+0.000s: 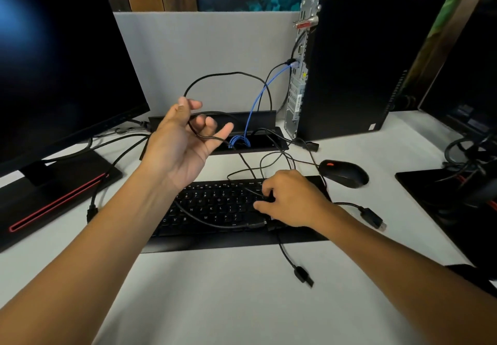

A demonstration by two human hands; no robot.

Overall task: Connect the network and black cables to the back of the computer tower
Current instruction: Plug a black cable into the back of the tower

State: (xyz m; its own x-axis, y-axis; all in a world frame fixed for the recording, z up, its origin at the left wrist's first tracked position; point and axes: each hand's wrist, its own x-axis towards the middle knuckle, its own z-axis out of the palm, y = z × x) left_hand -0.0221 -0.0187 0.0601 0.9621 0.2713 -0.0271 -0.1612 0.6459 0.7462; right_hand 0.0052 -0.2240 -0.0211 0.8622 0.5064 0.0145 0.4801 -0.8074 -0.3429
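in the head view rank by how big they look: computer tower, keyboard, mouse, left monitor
1. left monitor, cropped by the frame edge
2. computer tower
3. keyboard, partly hidden by the hands
4. mouse

The monitor's nearness inflates it.

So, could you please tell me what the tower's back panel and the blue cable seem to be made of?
The tower's back panel looks like bare metal, probably stamped steel: a silvery grey, slightly shiny sheet with punched slots and vents, unlike the matte black side. The blue cable seems to have a smooth plastic or rubbery jacket, as it bends in a soft curve; its plug at the tower looks like clear plastic, though too small to be sure.
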